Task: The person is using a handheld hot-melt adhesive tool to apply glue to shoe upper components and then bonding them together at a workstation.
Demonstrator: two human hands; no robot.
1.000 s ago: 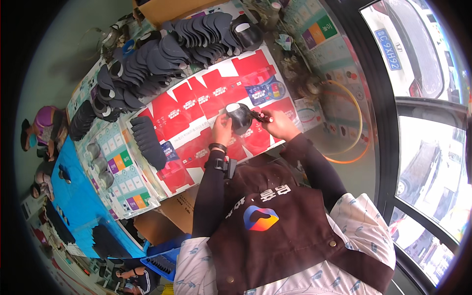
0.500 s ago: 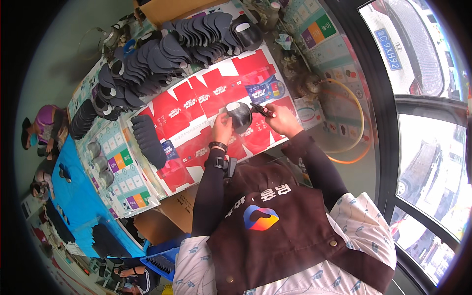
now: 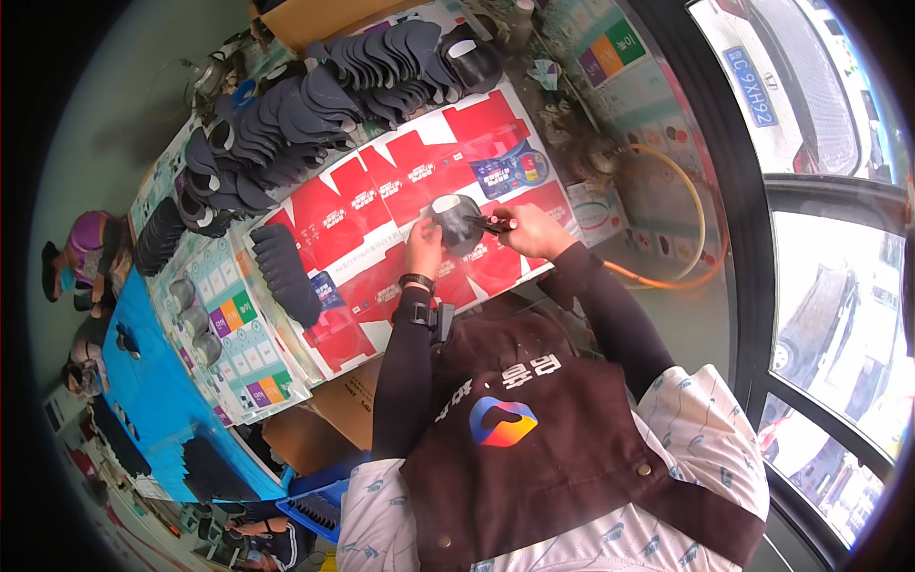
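Note:
Over the red and white printed cardboard [image 3: 381,217], my left hand [image 3: 424,250] grips the left edge of a black cupped piece [image 3: 461,229] with a pale patch on top. It resembles a moulded shoe part, but its exact kind is unclear. Closed fingers of my right hand [image 3: 537,232] hold a small dark tool with red parts [image 3: 499,224]. The tool's tip reaches the right side of the cupped piece; whether it touches cannot be told. Dark curved pieces [image 3: 310,105] stand in overlapping rows along the table's far side.
Another overlapping row of dark pieces [image 3: 284,272] lies left of the cardboard. A yellow-orange hose [image 3: 703,205] loops at the right, near the window frame [image 3: 739,200]. A brown box [image 3: 329,19] stands at the back. People [image 3: 91,250] are by a blue-covered table [image 3: 157,372].
My right hand has shifted slightly left and down, bringing the dark tool against or close to the cupped piece's right side. The cupped piece has shifted slightly left in my left hand.

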